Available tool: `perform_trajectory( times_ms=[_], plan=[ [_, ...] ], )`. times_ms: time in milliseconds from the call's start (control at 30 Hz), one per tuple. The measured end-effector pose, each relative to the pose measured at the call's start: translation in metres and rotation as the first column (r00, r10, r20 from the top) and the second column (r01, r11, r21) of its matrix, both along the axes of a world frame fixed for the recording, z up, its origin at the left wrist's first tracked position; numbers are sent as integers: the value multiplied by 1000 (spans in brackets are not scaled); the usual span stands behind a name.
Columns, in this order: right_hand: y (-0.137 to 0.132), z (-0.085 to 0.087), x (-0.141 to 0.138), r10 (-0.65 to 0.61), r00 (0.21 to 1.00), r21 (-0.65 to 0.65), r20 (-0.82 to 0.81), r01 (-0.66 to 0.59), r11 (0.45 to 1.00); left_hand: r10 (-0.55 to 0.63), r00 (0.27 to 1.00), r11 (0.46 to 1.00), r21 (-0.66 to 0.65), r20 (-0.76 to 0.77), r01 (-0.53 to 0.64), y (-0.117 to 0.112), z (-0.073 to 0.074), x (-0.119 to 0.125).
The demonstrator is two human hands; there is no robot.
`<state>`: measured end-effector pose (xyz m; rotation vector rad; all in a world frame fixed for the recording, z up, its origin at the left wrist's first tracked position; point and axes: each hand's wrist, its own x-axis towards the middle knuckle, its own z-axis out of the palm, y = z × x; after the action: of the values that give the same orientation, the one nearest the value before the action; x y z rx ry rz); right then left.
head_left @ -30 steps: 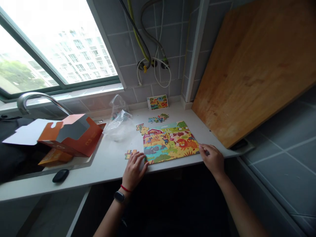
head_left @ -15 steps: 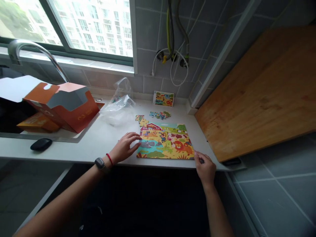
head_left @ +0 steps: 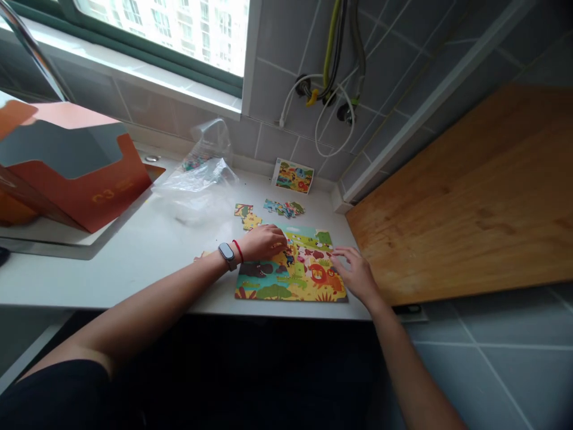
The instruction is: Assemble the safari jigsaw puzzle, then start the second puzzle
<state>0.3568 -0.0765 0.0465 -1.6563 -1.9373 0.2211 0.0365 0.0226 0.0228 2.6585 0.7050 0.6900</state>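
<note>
On the white counter [head_left: 111, 280], the left hand [head_left: 264, 243] has just moved in from the edge, fingers curled down over the upper left of the jigsaw puzzle [head_left: 286, 289], any grip hidden, while the right hand [head_left: 357, 275] has left the bottom corner, fingers loosely spread, holding nothing.

The left hand [head_left: 264, 243] is hiding part of the jigsaw puzzle [head_left: 290, 280], an orange box [head_left: 76, 203] is running off the left edge, and the pieces [head_left: 194, 163] inside a plastic bag [head_left: 210, 179] are remaining too small to tell.
</note>
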Motion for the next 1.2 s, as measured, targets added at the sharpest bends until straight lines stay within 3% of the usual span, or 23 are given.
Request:
perform_trajectory(
  times_ms=[100,200,300,400,500,733,867,1067,1200],
  plan=[
    [60,12,-29,172,981,-114,85,-162,980,0,996,999,-42,84,4,-10,-3,1],
    [131,12,-63,284,950,-179,129,-259,949,-52,996,998,-40,74,55,-19,-3,4],
    [193,2,-92,301,944,-232,135,-265,936,-90,994,995,-31,66,93,-24,-4,8],
    [226,-12,-105,274,949,-301,155,-218,928,-103,992,994,-30,70,105,-24,-7,10],
    [230,-24,-99,270,948,-293,169,-214,932,-84,994,994,-56,73,88,-22,-9,10],
    [205,-31,-55,227,955,-168,191,-196,966,-15,998,1000,-14,58,15,-36,-7,16],
    [200,-38,-39,187,964,-157,186,-159,975,-96,993,995,34,73,93,-54,-14,25],
    [197,-46,-32,153,978,-178,143,-127,976,-176,981,983,59,80,172,-64,-20,30],
    [189,-36,-43,124,979,-168,164,-96,981,-151,986,987,70,74,146,-58,-17,27]
  ],
)
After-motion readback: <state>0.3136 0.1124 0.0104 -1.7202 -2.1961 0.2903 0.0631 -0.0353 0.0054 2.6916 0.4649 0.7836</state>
